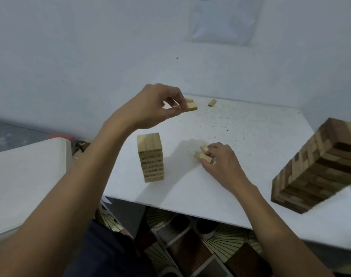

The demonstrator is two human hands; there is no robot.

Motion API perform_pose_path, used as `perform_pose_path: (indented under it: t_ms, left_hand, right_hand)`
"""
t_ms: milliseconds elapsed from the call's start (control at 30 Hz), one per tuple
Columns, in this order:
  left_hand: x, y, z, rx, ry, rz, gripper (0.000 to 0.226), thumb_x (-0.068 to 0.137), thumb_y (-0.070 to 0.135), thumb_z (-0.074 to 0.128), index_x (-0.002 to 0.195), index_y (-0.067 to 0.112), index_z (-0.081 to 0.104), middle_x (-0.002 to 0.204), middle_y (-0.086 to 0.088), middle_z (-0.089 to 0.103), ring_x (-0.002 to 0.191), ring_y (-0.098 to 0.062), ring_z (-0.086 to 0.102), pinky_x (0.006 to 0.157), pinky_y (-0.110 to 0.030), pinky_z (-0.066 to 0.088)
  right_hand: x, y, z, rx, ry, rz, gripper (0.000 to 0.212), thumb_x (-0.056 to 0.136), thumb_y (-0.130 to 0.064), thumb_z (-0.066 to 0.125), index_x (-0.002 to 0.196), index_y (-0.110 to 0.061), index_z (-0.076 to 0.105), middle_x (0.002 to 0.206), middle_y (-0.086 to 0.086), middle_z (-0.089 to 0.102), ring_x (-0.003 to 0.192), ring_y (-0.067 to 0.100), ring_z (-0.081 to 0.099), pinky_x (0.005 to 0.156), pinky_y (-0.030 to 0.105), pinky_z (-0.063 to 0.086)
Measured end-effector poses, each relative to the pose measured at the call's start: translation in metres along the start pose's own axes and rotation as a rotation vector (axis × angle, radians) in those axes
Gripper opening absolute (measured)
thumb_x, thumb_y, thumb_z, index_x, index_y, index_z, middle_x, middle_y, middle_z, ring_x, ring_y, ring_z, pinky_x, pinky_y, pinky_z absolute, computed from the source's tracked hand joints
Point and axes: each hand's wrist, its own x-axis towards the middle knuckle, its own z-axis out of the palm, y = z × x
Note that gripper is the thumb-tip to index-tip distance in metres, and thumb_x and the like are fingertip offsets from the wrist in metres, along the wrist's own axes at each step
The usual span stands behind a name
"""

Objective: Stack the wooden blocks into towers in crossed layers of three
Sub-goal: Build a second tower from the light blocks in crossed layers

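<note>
Near the tabletop's [250,136] left edge stands a pale tower [150,156]. Above and beyond it the left hand [156,106] is raised, thumb and fingertips pinching a block [192,106]. At mid-tabletop the right hand [222,158] rests, fingers curled round two blocks [202,155]. A dark tower [318,168] stands at the right edge, and a loose block [212,102] lies by the far edge.

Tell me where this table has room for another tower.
Bare table lies between the right hand and the two-tone tower. Crowded: beside the pale tower, where the right hand grips loose blocks and the left hand pinches a block.
</note>
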Motion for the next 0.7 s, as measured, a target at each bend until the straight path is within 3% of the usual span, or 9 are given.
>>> perform_pose_path:
  t_ms: [100,233,400,533,700]
  left_hand:
    - [-0.009,0.038,0.023,0.032,-0.042,0.058,0.013,0.093,0.016,0.065,0.099,0.027,0.070,0.103,0.016,0.068,0.097,0.006,0.060,0.087,-0.022,0.048]
    - [-0.021,0.061,0.074,0.095,-0.069,0.068,0.014,0.094,0.018,0.060,0.099,0.028,0.068,0.101,0.011,0.064,0.095,-0.006,0.057,0.083,-0.033,0.048]
    - [-0.034,0.051,0.145,0.045,-0.056,-0.057,0.017,0.094,0.017,0.056,0.102,0.026,0.067,0.105,0.004,0.065,0.102,-0.016,0.058,0.082,-0.036,0.047]
    - [-0.042,0.027,0.172,-0.004,0.019,-0.174,0.018,0.094,0.013,0.056,0.101,0.026,0.067,0.105,0.008,0.068,0.101,-0.015,0.059,0.083,-0.036,0.049]
    - [-0.043,0.013,0.183,-0.088,0.000,-0.230,0.018,0.091,0.012,0.059,0.096,0.025,0.069,0.099,0.008,0.071,0.098,-0.014,0.062,0.084,-0.038,0.051]
  right_hand:
    - [-0.026,0.002,-0.017,-0.035,-0.009,-0.013,0.024,0.088,-0.024,0.073,0.104,-0.005,0.074,0.120,0.006,0.065,0.108,0.026,0.053,0.087,0.020,0.035]
    - [-0.048,0.009,-0.028,-0.063,-0.024,-0.004,0.029,0.087,-0.028,0.073,0.109,-0.008,0.072,0.124,0.001,0.064,0.113,0.020,0.049,0.089,0.020,0.036]
    - [-0.069,0.016,-0.030,-0.068,-0.068,-0.025,0.028,0.088,-0.030,0.072,0.107,-0.009,0.074,0.120,-0.001,0.066,0.108,0.023,0.053,0.087,0.025,0.041]
    - [-0.080,0.020,-0.032,-0.059,-0.107,-0.067,0.013,0.087,-0.024,0.070,0.096,-0.016,0.073,0.123,-0.006,0.065,0.110,0.019,0.050,0.086,0.020,0.033]
    - [-0.086,0.023,-0.033,0.023,-0.167,-0.069,0.020,0.086,-0.024,0.071,0.105,-0.018,0.074,0.131,-0.010,0.062,0.115,0.008,0.045,0.088,0.006,0.028]
